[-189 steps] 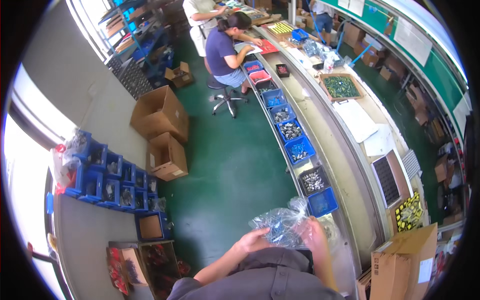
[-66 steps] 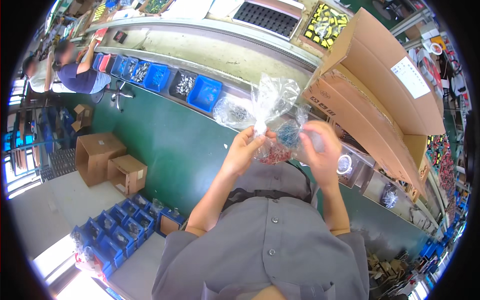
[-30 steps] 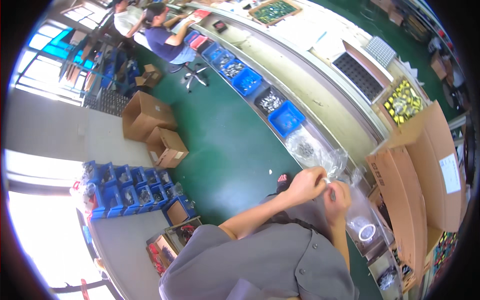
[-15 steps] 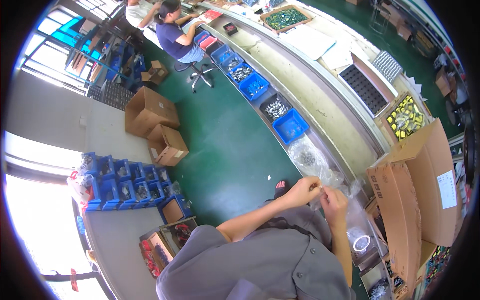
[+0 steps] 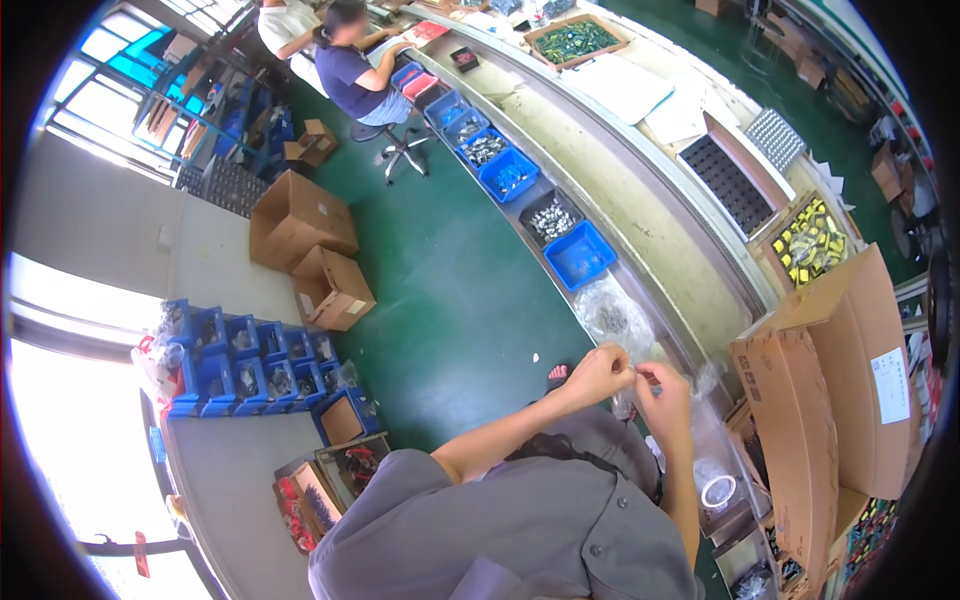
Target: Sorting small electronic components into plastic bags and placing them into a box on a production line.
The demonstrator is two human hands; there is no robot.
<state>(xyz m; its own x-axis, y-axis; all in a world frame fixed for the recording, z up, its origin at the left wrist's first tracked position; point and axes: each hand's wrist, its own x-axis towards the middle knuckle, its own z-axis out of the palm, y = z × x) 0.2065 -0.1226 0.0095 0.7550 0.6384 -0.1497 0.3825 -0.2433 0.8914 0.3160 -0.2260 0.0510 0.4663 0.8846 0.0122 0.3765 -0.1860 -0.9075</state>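
Note:
My left hand (image 5: 600,374) and my right hand (image 5: 664,390) are held up in front of my body, fingertips almost meeting. Both are closed in a pinch. Whatever sits between the fingers is too small to make out. Just beyond them, on the bench edge, lies a clear plastic bag (image 5: 612,312) with small grey parts in it. A blue bin (image 5: 580,254) with few pieces stands past the bag. Nearer to me, beside my right forearm, is a white ring-shaped thing (image 5: 718,490) on clear plastic.
A row of bins, among them a black bin of metal parts (image 5: 550,216), lines the bench. A large open cardboard box (image 5: 800,440) rises on my right, by a tray of yellow parts (image 5: 812,240). Another person (image 5: 355,75) sits farther along. Cardboard boxes (image 5: 300,225) stand on the green floor.
Both hands have shifted slightly to the left and nearer each other's fingertips stay close. My view has moved a little; the bins and boxes remain in place.

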